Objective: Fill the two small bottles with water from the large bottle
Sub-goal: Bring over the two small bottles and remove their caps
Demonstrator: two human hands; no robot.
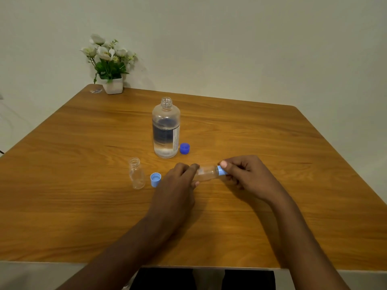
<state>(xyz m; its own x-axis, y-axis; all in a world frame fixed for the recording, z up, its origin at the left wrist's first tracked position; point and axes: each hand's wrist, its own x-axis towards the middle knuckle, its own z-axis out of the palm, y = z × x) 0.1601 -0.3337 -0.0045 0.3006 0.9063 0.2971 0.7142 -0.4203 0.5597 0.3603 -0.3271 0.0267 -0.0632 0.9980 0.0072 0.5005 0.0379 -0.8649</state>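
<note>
**Two hands hold a small capped bottle sideways over a wooden table**

A capped small bottle (206, 174), clear plastic, lies on its side in the air between the two hands, just above the table (272, 143); its base points toward the left hand and its neck toward the right hand; whether it holds any water cannot be told. The left hand (178, 185) grips the bottle's body with fingers curled round it; the right hand (247, 174) pinches the light blue cap (221, 171) on the bottle's neck between thumb and curled fingers.

Just to the outer side of the left hand stands an open small bottle (137, 173), upright, with no cap on it and looking empty; a loose light blue cap (155, 179) rests on the table between that bottle and the left hand, open side up.

Beyond the hands, farther from the person, the large bottle (166, 130) stands upright with its mouth open; clear water fills part of it and a label wraps its side; a dark blue cap (184, 148) sits on the table touching or almost touching its base, on the side nearer the right hand.

Far past the left hand, at the table's back corner against a pale wall, stands a white pot of white flowers (113, 85).
</note>
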